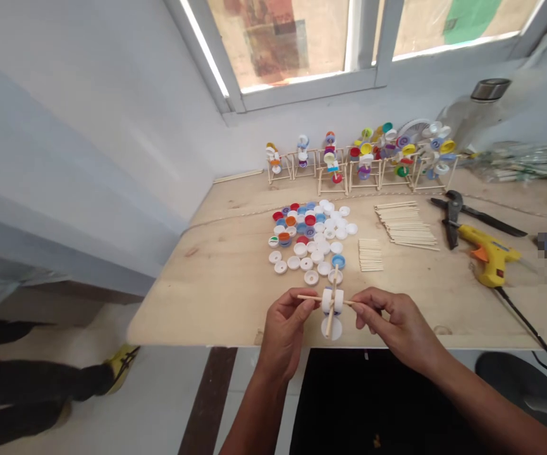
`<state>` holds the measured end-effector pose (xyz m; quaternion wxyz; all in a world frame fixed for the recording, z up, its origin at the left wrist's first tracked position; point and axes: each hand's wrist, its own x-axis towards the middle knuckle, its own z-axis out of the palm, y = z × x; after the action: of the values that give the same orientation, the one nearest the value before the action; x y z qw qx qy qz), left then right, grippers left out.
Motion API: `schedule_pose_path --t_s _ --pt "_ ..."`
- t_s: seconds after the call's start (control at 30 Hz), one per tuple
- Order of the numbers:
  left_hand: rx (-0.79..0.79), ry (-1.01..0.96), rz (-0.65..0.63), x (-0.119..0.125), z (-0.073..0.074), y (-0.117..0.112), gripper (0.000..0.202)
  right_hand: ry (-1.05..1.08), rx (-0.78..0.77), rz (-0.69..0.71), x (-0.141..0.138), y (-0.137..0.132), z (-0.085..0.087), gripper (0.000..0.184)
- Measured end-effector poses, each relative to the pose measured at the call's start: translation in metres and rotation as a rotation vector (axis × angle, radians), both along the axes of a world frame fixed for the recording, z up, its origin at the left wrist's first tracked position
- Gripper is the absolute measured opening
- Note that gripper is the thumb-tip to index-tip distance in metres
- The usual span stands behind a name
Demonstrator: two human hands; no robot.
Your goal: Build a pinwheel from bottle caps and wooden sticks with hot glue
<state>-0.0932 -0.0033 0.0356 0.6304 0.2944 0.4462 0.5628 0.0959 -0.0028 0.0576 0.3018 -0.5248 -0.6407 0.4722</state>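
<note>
Between my two hands, near the table's front edge, I hold a small wheel of wooden sticks and white bottle caps (325,301). My left hand (288,322) pinches the left end of its crosswise stick. The fingertips of my right hand (391,321) close on the right end of the same stick. Another stick crosses it, pointing away from me, and a white cap shows at its near end. Just beyond the wheel lie loose bottle caps (300,249), mostly white, with some blue, red and orange.
Two bundles of sticks, short (370,254) and longer (406,224), lie right of the caps. Farther right are pliers (486,219) and a yellow glue gun (490,256). Cap wheels on stick frames (365,165) line the wall. At left, a person's shoe (122,368) shows.
</note>
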Motion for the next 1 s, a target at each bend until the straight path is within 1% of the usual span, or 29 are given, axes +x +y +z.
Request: schedule_pose_path --t_s 0.13,0.27,0.43,0.63,0.77,1.0 --pt "-0.001 -0.021 0.023 0.002 0.0 0.002 0.017 0.018 -0.02 0.001 0.002 0.001 -0.001 0.033" --pt "-0.031 -0.039 0.033 0.007 -0.002 0.002 0.017 0.031 -0.002 -0.014 0.003 0.0 0.0 0.032" --pt "-0.05 -0.076 0.049 0.012 -0.005 0.004 0.018 -0.02 0.017 -0.025 0.004 0.001 -0.001 0.031" --pt "-0.05 -0.074 0.058 0.015 -0.005 0.005 0.018 -0.053 0.104 0.012 0.002 0.004 -0.001 0.024" --pt "-0.052 -0.08 0.041 0.017 -0.004 0.005 0.019 -0.095 0.169 0.013 0.0 0.005 -0.002 0.02" --pt "-0.064 -0.089 0.024 0.018 -0.006 0.004 0.02 -0.08 0.186 0.026 -0.001 0.006 -0.004 0.018"
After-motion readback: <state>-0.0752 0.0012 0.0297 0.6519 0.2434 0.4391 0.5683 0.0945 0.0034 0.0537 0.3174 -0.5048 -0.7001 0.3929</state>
